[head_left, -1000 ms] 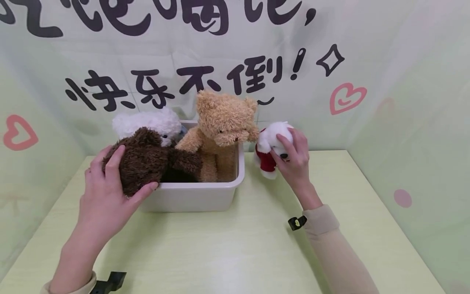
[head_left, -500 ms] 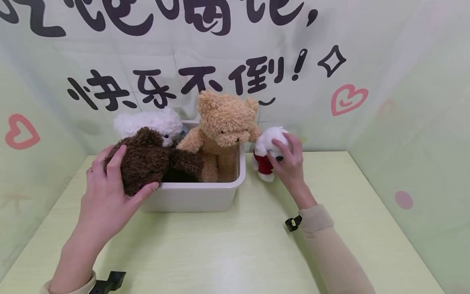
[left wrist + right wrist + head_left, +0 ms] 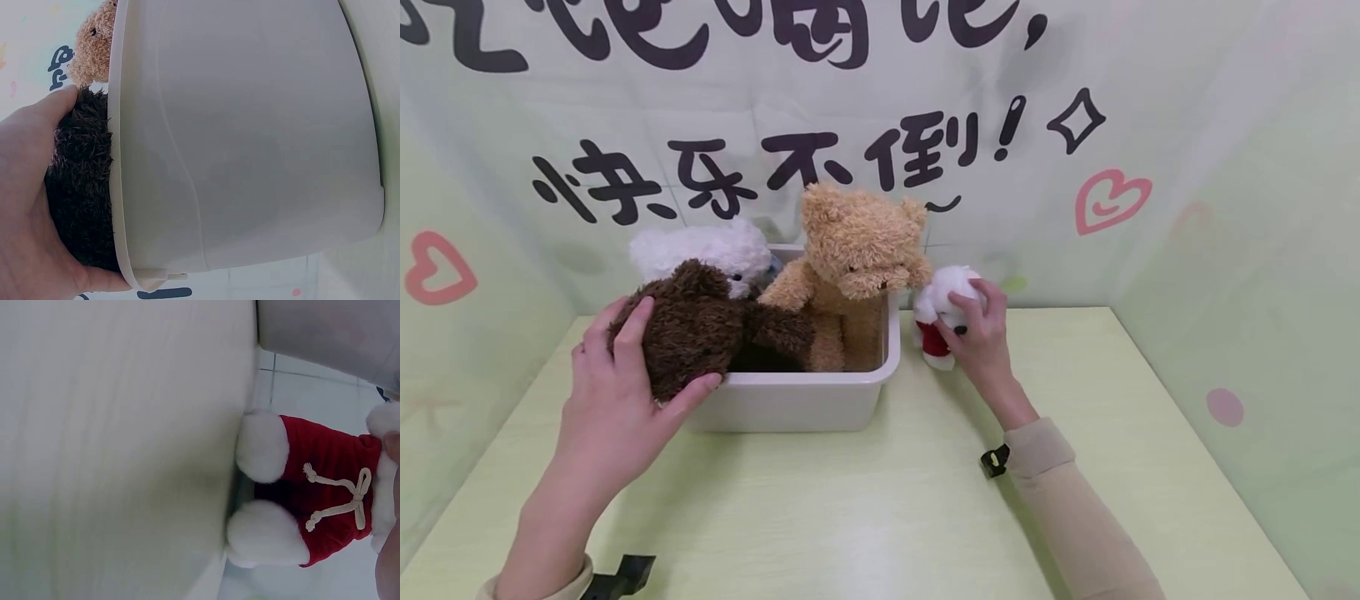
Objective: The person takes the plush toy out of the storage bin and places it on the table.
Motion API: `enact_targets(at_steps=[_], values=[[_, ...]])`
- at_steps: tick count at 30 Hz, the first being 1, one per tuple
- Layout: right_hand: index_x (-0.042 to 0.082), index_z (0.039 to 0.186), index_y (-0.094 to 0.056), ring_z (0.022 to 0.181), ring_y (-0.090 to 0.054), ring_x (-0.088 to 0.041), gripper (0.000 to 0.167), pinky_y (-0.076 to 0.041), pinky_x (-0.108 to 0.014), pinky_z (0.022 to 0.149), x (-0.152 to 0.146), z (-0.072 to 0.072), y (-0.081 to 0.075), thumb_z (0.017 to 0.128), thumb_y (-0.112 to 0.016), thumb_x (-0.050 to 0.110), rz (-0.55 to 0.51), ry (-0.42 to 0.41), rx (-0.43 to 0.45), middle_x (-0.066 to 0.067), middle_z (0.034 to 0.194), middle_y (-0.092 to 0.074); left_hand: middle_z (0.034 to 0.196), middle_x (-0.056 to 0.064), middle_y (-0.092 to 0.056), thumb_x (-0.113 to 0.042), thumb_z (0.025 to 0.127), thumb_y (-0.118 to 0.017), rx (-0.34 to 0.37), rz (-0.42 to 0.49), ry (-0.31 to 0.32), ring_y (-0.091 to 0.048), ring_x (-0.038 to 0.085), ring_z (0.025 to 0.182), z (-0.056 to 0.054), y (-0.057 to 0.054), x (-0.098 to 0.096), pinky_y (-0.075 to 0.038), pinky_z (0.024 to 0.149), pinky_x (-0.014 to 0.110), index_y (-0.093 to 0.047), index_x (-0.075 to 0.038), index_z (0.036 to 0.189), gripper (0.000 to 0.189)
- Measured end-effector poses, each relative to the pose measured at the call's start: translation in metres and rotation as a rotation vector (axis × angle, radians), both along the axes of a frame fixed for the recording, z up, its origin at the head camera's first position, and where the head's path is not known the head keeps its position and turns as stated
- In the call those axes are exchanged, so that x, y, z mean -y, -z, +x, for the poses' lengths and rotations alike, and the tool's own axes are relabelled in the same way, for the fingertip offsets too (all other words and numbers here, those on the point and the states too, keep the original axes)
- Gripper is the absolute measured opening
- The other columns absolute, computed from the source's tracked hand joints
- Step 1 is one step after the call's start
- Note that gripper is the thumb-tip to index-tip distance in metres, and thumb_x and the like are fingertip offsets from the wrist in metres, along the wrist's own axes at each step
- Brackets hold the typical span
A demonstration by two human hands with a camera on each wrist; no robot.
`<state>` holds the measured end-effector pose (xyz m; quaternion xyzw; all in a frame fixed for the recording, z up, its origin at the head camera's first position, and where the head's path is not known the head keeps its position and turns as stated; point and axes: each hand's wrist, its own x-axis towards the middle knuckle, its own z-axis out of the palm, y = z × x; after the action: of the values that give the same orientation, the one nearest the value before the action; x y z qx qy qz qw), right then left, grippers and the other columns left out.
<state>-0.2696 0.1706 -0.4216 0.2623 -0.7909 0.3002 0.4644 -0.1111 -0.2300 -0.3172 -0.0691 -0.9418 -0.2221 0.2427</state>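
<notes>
My left hand grips a dark brown teddy bear over the near left corner of a white plastic bin; the left wrist view shows thumb and fingers spread around the brown fur. On the table to the right of the bin, my right hand holds a small white plush toy in red shorts by its upper body. Its white feet reach down to the tabletop in the right wrist view, and a white cord bow shows on the shorts. Most of its face is hidden by my fingers.
Inside the bin, a tan teddy bear sits upright at the right, its head above the rim. A white fluffy plush is behind the brown bear. The pale table meets a printed wall at the back.
My right hand has moved a little left and down with the small white plush, bringing it closer to the bin. The left hand and the brown teddy bear stay in place.
</notes>
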Motion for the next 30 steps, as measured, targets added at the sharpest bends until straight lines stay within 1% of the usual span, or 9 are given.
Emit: enact_targets(at_steps=[8,11,15,19,22,25,27,30], values=[[0.002,0.112,-0.051,0.120,-0.048,-0.052,0.058,-0.050,-0.062,0.096,-0.001,0.009,0.001,0.072,-0.093,0.004,0.035,0.052,0.073,-0.031,0.127,-0.044,0.161,0.022,-0.018,-0.060,0.089,-0.073,-0.022,-0.002,0.010,-0.033,0.060,0.124,0.000,0.000,-0.001,-0.038,0.067,0.077,-0.016,-0.015,0.162,0.103],[0.002,0.114,-0.051,0.123,-0.048,-0.051,0.058,-0.050,-0.062,0.097,-0.001,0.011,-0.001,0.074,-0.092,0.008,0.037,0.059,0.091,-0.031,0.132,-0.044,0.161,0.022,-0.018,-0.058,0.089,-0.073,-0.014,-0.006,-0.001,-0.034,0.060,0.124,0.000,-0.001,-0.001,-0.038,0.066,0.077,-0.015,-0.015,0.162,0.103],[0.002,0.116,-0.051,0.128,-0.046,-0.051,0.058,-0.048,-0.061,0.101,-0.001,0.013,-0.003,0.075,-0.091,0.011,0.044,0.064,0.093,-0.030,0.139,-0.044,0.162,0.022,-0.016,-0.057,0.090,-0.073,0.007,-0.012,-0.018,-0.033,0.060,0.124,0.001,-0.001,-0.001,-0.037,0.063,0.079,-0.012,-0.015,0.162,0.103],[0.001,0.118,-0.051,0.128,-0.045,-0.050,0.059,-0.044,-0.061,0.104,-0.001,0.016,-0.006,0.076,-0.090,0.015,0.056,0.072,0.069,-0.030,0.140,-0.045,0.162,0.023,-0.016,-0.056,0.090,-0.073,0.017,-0.014,-0.023,-0.033,0.061,0.124,0.001,-0.001,-0.001,-0.037,0.064,0.078,-0.012,-0.014,0.163,0.103],[0.000,0.119,-0.051,0.127,-0.045,-0.051,0.058,-0.042,-0.062,0.104,-0.001,0.018,-0.009,0.078,-0.088,0.018,0.063,0.080,0.044,-0.030,0.140,-0.046,0.161,0.023,-0.016,-0.057,0.091,-0.072,0.007,-0.015,-0.018,-0.034,0.061,0.122,0.001,-0.001,-0.002,-0.037,0.063,0.078,-0.012,-0.015,0.162,0.102],[-0.001,0.121,-0.051,0.127,-0.045,-0.051,0.057,-0.037,-0.066,0.104,0.000,0.018,-0.014,0.081,-0.084,0.022,0.055,0.077,0.016,-0.031,0.140,-0.047,0.161,0.023,-0.016,-0.058,0.091,-0.071,-0.003,-0.015,-0.014,-0.034,0.061,0.121,0.001,-0.001,-0.002,-0.038,0.062,0.077,-0.012,-0.015,0.162,0.101],[-0.001,0.124,-0.052,0.129,-0.045,-0.051,0.055,-0.033,-0.068,0.104,0.002,0.019,-0.018,0.083,-0.082,0.021,0.033,0.064,-0.017,-0.030,0.141,-0.048,0.161,0.023,-0.016,-0.060,0.091,-0.070,-0.004,-0.017,-0.017,-0.034,0.061,0.121,0.001,-0.001,-0.002,-0.037,0.061,0.078,-0.012,-0.015,0.162,0.102],[-0.001,0.128,-0.053,0.130,-0.045,-0.049,0.057,-0.033,-0.067,0.104,0.007,0.020,-0.029,0.082,-0.080,0.018,-0.012,0.019,-0.084,-0.029,0.142,-0.049,0.161,0.023,-0.016,-0.060,0.091,-0.070,-0.001,-0.021,-0.021,-0.034,0.062,0.122,0.001,0.000,-0.002,-0.037,0.061,0.079,-0.012,-0.015,0.162,0.102]])
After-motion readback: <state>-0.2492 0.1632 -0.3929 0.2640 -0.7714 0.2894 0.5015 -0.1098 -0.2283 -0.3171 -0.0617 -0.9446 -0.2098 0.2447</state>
